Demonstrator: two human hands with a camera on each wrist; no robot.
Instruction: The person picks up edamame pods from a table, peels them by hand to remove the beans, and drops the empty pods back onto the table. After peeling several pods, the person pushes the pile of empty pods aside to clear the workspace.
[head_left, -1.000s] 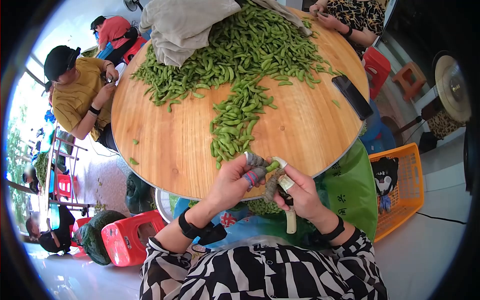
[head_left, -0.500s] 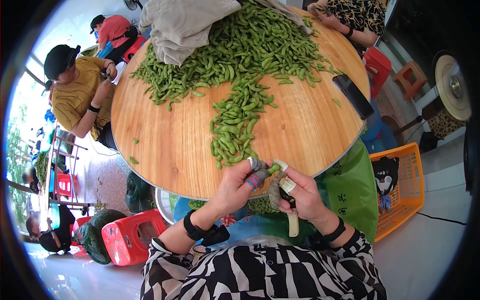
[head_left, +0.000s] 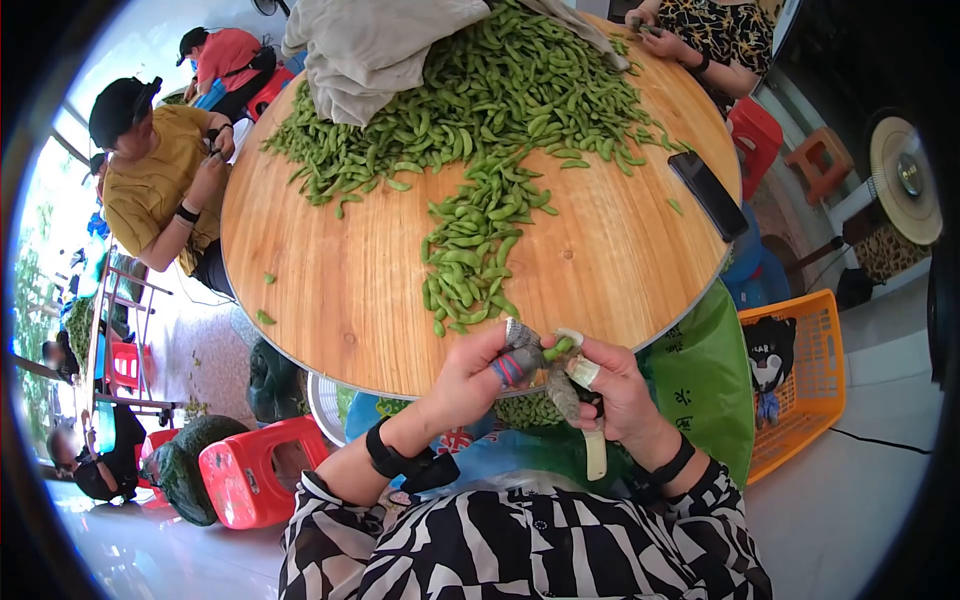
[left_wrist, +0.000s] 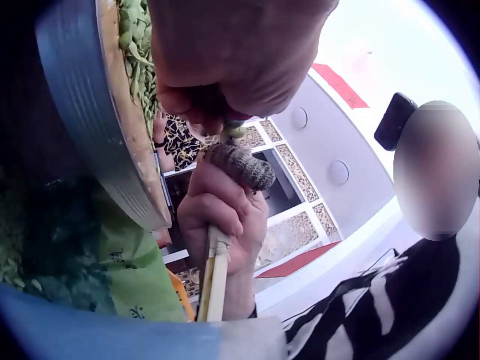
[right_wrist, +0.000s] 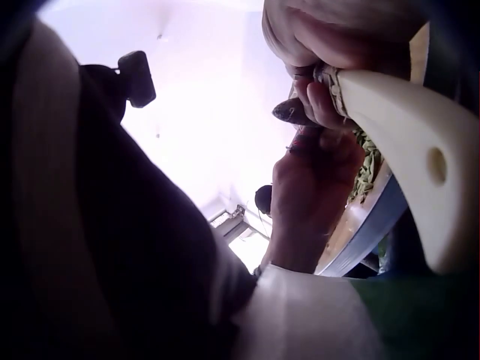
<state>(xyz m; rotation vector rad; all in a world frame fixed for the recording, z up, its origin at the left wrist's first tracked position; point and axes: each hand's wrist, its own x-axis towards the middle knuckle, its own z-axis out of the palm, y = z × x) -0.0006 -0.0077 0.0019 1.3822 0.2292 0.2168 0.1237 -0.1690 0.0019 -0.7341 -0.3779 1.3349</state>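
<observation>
Between my two hands, at the table's near edge, is a green soybean pod (head_left: 558,348). My left hand (head_left: 462,378) pinches its left end between thumb and finger; grey knit covers and a coloured band wrap these digits. At the pod's other end is my right hand (head_left: 625,398), with pale tape on thumb and finger and a grey knit cover on another finger. Its curled fingers grip a tool by a cream handle (head_left: 596,452), which points down toward my lap. The right wrist view shows a hole in the handle (right_wrist: 397,124); the tool's working end is hidden.
A strip of soybean pods (head_left: 465,255) runs from a large heap (head_left: 520,95), partly under a grey cloth (head_left: 375,60). On the round wooden table (head_left: 330,290) lies a black phone (head_left: 707,195). An orange basket (head_left: 800,400) stands right, a red stool (head_left: 255,475) left.
Both hands have shifted slightly right and down, still around the pod. The cream handle has moved with the right hand. The strip of pods looks the same.
</observation>
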